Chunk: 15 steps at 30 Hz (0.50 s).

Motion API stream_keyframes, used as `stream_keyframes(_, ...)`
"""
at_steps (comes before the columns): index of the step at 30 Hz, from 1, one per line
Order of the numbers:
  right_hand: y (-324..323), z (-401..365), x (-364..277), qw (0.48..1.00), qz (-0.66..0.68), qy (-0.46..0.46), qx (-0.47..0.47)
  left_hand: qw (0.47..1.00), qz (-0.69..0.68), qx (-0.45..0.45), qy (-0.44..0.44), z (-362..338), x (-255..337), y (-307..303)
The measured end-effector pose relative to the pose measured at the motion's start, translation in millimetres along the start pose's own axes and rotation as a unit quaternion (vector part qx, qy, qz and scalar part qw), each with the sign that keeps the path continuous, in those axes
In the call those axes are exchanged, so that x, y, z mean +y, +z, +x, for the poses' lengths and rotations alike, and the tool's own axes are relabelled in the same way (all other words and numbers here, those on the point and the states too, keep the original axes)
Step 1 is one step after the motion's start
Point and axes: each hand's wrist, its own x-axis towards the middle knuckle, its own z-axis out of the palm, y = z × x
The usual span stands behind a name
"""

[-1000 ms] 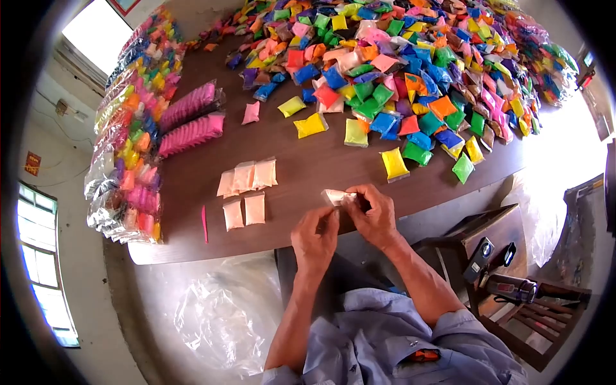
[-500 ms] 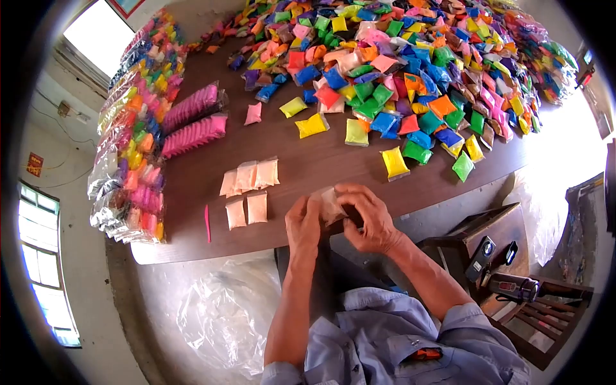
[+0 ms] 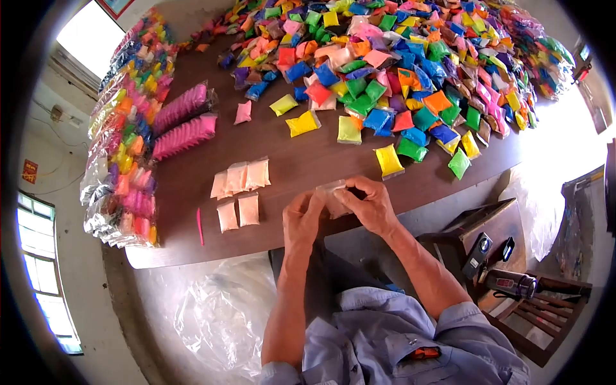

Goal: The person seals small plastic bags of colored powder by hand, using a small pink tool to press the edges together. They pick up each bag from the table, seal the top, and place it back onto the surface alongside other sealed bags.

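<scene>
Between my two hands, near the table's front edge, is a small clear packet with pale peach filling (image 3: 335, 204). My left hand (image 3: 303, 217) pinches its left side. With thumb and fingers together, my right hand (image 3: 369, 204) grips its upper right part. Several more peach packets (image 3: 237, 176) lie in two rows to the left of my hands; the upper ones overlap. Beside them, further left, lies a thin pink plastic stick (image 3: 200, 226).
A large heap of coloured packets (image 3: 385, 70) covers the back and right of the table (image 3: 256, 136). Bundled packets (image 3: 128, 141) line the left edge, with pink packet stacks (image 3: 186, 136) beside them. A stool (image 3: 497, 224) at right bears a thermos (image 3: 510, 282).
The view has shifted slightly. My right hand has changed its hold on the packet, and its fingers are now closer together at the top. The packet lies flatter and shows more.
</scene>
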Motion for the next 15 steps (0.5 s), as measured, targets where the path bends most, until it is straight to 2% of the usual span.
stream_keyframes(3,-4.3,0.8,-1.8,1.0,-0.013,0.013,-0.017,0.999,-0.03,-0.015,-0.019,2.5,-1.4,-2.3)
stream_keyframes(5,-3.0,1.3,-0.7,1.0,-0.015,0.006,-0.018,0.999,0.049,-0.008,-0.006,5.2,-2.0,-3.0)
stream_keyframes(7,-0.6,0.3,0.3,1.0,-0.017,0.0,-0.018,0.999,0.044,-0.004,-0.007,5.0,-1.3,-2.6)
stream_keyframes(9,3.5,-1.2,1.5,0.998,-0.053,-0.044,0.009,0.999,0.039,0.0,-0.006,5.8,-6.4,-3.1)
stream_keyframes(11,5.2,-1.3,-0.7,0.997,-0.069,-0.035,0.003,0.987,0.125,0.011,0.102,7.1,-20.8,-4.9)
stream_keyframes(15,7.5,-2.7,-8.3,0.996,-0.089,-0.03,0.005,0.992,0.101,0.004,0.069,0.0,-8.2,-3.7)
